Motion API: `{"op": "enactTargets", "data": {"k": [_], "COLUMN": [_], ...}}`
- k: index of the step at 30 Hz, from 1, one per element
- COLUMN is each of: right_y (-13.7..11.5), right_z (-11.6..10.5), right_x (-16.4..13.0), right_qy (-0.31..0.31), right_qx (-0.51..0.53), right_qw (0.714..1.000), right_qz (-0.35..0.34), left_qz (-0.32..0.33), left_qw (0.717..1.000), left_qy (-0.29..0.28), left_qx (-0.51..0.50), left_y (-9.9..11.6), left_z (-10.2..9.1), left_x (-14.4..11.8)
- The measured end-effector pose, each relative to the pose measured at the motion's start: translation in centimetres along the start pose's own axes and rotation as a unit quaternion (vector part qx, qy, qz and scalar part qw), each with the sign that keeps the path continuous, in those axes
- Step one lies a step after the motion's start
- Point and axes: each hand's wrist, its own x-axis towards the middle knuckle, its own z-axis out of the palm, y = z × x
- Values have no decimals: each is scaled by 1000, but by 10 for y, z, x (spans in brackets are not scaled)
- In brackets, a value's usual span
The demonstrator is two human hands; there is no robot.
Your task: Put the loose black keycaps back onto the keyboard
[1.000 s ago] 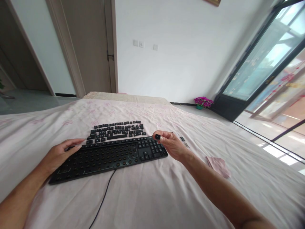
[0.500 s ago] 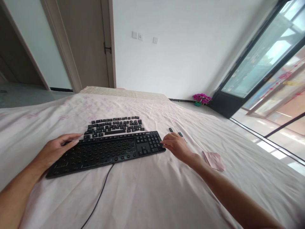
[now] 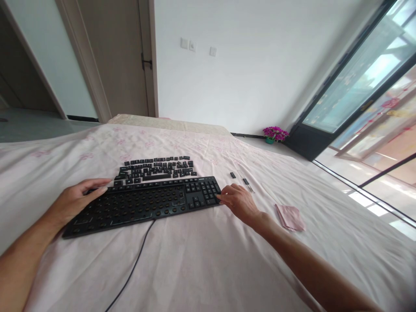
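Observation:
A black keyboard (image 3: pixel 139 204) lies slightly slanted on the cloth. Its main block is stripped of keycaps, while the top row and the number pad still carry theirs. My left hand (image 3: pixel 79 195) is closed around the far left part of the keyboard, thumb over the top edge. At the opposite end, my right hand (image 3: pixel 237 199) pinches the right edge beside the number pad; its fingertips are partly hidden. Just behind the keyboard, loose black keycaps (image 3: pixel 156 177) are laid out in rows, with a long space bar among them.
Right of the keyboard lie a small black piece (image 3: pixel 232 175) and a thin tool with a black middle and metal ends (image 3: pixel 246 181). A folded pink cloth (image 3: pixel 290 217) is farther right. The keyboard's cable (image 3: pixel 133 268) runs toward me across the pale bedsheet (image 3: pixel 201 264).
My right hand has shifted slightly down along the keyboard's right edge and uncovers more of the thin tool. My left hand stays on the left end. The view has moved a little.

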Motion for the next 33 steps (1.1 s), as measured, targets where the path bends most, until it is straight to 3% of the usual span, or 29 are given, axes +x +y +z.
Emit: {"op": "enactTargets", "data": {"k": [10, 22, 33], "right_y": [-7, -15, -13], "right_z": [0, 4, 4], "right_x": [4, -1, -5], "right_qy": [-11, -29, -37], "right_qx": [19, -53, -34], "right_qw": [999, 998, 999], "right_qz": [26, -13, -12], "left_qz": [12, 16, 13], "left_qw": [1000, 1000, 1000], "left_qy": [5, 10, 4], "left_qx": [12, 9, 14], "left_y": [0, -1, 9], "left_z": [0, 0, -1], "left_x": [-1, 0, -4]}}
